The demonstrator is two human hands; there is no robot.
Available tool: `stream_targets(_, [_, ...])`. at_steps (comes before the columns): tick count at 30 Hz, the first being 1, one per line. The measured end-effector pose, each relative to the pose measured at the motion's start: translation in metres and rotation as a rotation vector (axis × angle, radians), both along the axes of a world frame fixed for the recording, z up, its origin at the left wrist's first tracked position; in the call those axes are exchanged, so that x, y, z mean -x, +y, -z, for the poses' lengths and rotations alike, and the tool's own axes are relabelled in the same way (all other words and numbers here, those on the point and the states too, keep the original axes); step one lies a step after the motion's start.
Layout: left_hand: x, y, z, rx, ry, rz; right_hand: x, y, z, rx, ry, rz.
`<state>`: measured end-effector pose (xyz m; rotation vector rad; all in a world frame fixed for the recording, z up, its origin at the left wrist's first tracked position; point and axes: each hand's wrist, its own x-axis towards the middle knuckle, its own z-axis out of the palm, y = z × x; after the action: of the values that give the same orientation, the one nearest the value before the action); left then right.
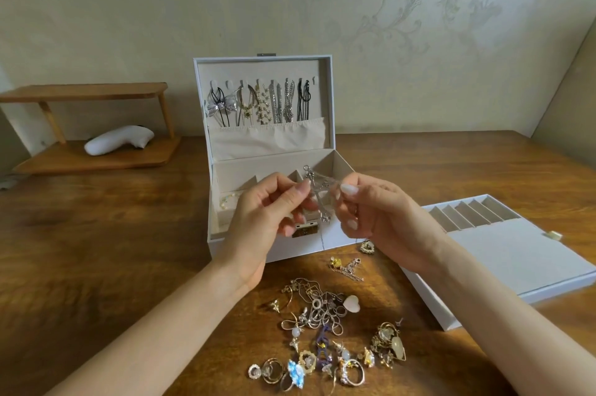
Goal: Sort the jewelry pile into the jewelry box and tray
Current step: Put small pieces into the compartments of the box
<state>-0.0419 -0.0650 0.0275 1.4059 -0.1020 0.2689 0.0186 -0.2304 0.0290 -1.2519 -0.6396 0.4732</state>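
Pinching a perhaps tangled chain (318, 184) between left hand (271, 215) and right hand (383, 218).

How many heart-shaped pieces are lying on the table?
2: a pale heart at the upper right of the jewelry pile, and a gold heart by the jewelry box, near the right hand. The tangle may hide more.

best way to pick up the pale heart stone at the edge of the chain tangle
Pinch the heart stone across its two rounded sides, from above and from the right: it lies flat on the table, with bare wood on that side and the tangled chains against its left.
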Motion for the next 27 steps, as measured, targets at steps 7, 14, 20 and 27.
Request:
stream_targets(7, [0.003, -0.003, 0.001, -0.049, -0.111, 0.013, -0.001, -0.002, -0.001, 0.059, -0.044, -0.084])
stream_targets(14, [0.003, -0.001, 0.003, -0.438, -0.231, -0.007, 0.001, 0.000, 0.002, 0.200, -0.225, 0.042])
stream_targets(20, [-0.003, 0.008, 0.000, -0.445, -0.142, 0.096, 0.004, 0.000, 0.002, 0.251, -0.445, 0.094])
stream_targets(27, [-0.005, 0.015, -0.001, -0.531, -0.087, 0.224, 0.000, -0.007, -0.001, 0.379, -0.620, 0.108])
